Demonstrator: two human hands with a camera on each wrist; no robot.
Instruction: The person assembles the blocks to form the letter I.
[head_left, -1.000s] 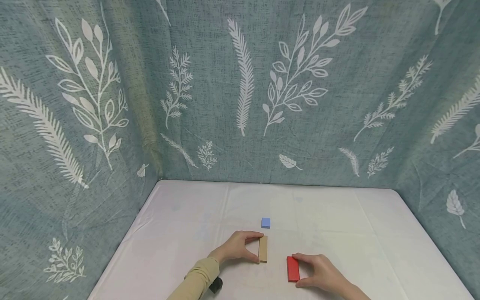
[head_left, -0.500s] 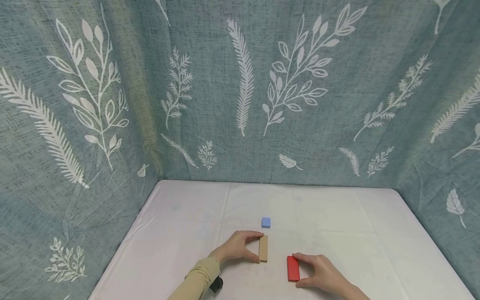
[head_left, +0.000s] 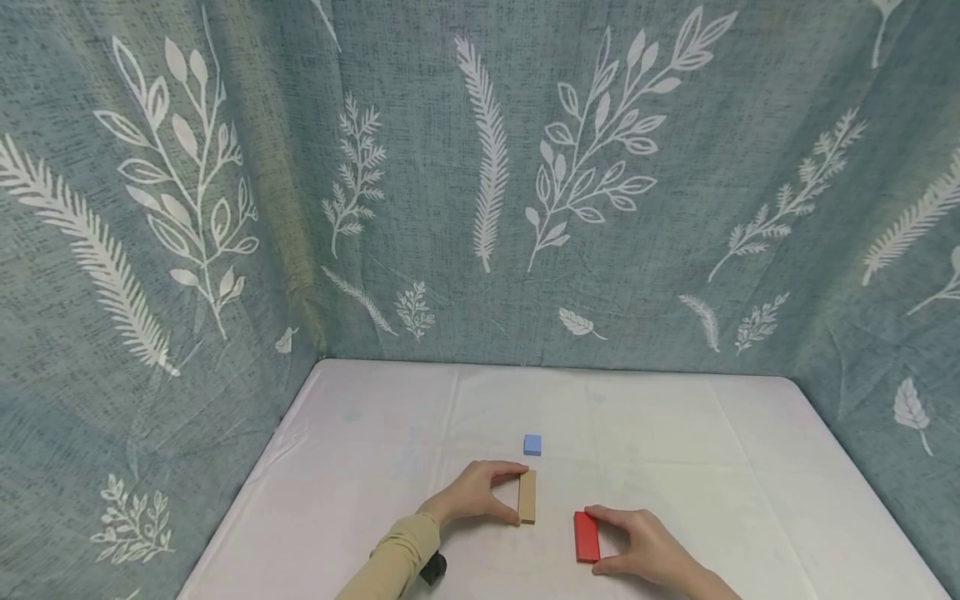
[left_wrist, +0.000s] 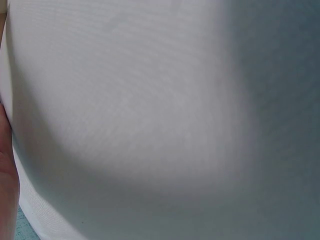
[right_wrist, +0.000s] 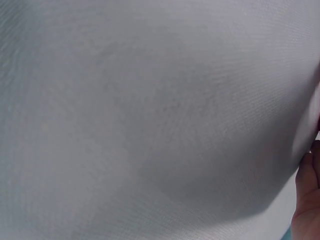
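In the head view, the left hand [head_left: 476, 492] pinches a tan wooden block [head_left: 527, 497] lengthwise, thumb at its near end and fingers at its far end. To the right and a little nearer, the right hand [head_left: 643, 546] grips a red block [head_left: 587, 537] the same way. Both blocks are long, flat and lie close over the white table. A small blue block [head_left: 532, 445] sits just beyond the tan one, untouched. The left wrist view shows part of the left hand [left_wrist: 7, 185] at its edge; in the right wrist view the right hand [right_wrist: 307, 195] shows at the edge.
A white cloth covers the table [head_left: 675, 433]. Green-blue curtains [head_left: 420, 208] with white leaf prints stand behind it and along both sides. A small black object [head_left: 433, 569] shows beside the left sleeve [head_left: 401, 554].
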